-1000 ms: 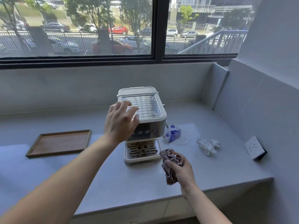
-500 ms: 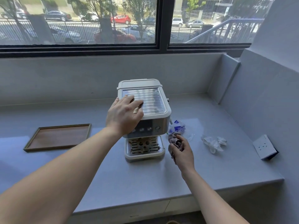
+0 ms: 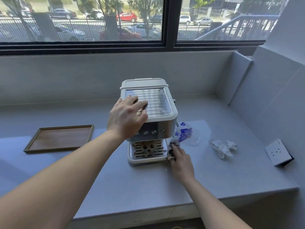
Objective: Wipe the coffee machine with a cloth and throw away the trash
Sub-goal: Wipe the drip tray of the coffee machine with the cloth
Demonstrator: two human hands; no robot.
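Observation:
A cream and steel coffee machine (image 3: 158,106) stands in the middle of the grey counter (image 3: 231,171). My left hand (image 3: 127,116) rests flat on its ribbed top, fingers spread over the front left corner. My right hand (image 3: 180,162) grips a dark greyish-purple cloth (image 3: 173,145) and presses it against the right side of the drip tray (image 3: 146,151). Most of the cloth is hidden by the hand. Trash lies to the right of the machine: a crumpled blue-and-clear plastic wrapper (image 3: 185,133) and a crumpled white tissue (image 3: 222,147).
A wooden tray (image 3: 61,138) lies on the counter to the left. A white wall socket (image 3: 278,152) sits on the right wall. Behind the counter is a grey backsplash under a dark-framed window. The counter's front edge runs close below my arms.
My left hand came down from above the machine to rest on its top. My right hand carried the cloth forward from the counter front to the drip tray's right side.

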